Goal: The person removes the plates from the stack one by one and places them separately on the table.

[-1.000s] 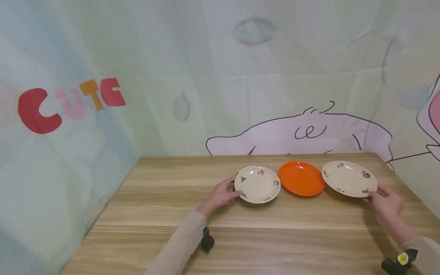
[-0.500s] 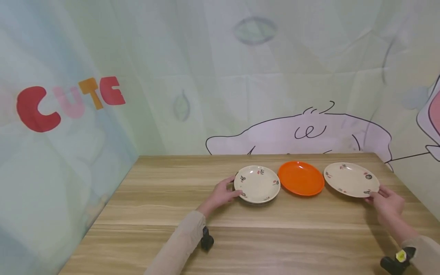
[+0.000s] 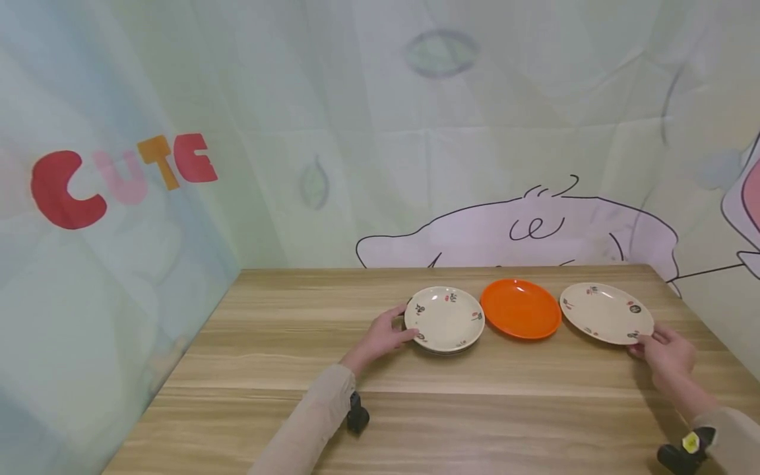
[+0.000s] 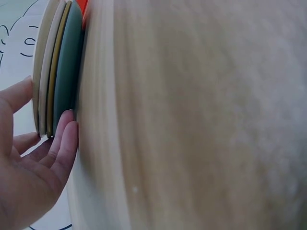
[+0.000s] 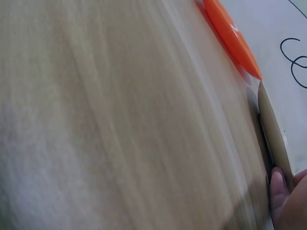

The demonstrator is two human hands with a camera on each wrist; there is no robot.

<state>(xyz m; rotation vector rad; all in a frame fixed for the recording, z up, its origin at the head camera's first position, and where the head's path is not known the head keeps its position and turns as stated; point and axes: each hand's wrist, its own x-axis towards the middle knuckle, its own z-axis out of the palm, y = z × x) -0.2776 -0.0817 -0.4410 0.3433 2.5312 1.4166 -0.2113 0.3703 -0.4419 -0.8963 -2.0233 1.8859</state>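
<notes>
My left hand [image 3: 384, 335] grips the left edge of a stack of plates, thumb on the top rim and fingers along the side and underneath. On top lies a round cream plate [image 3: 444, 318] with small printed pictures. From the side, the left wrist view shows a green plate [image 4: 68, 62] at the bottom of the stack and a mustard one [image 4: 56, 72] above it. At the right, my right hand [image 3: 667, 353] pinches the near right rim of an oval cream plate [image 3: 605, 313] with similar prints. An orange plate [image 3: 520, 309] sits between the two.
The wooden table [image 3: 380, 422] runs up to a printed cloth backdrop [image 3: 332, 119]. Its far edge lies just behind the plates. A dark camera mount is strapped to each wrist.
The oval cream plate, in my right hand's grip, has shifted slightly to the right and nearer to me, leaving the orange plate's edge more exposed. My left hand and the stack stay put.
</notes>
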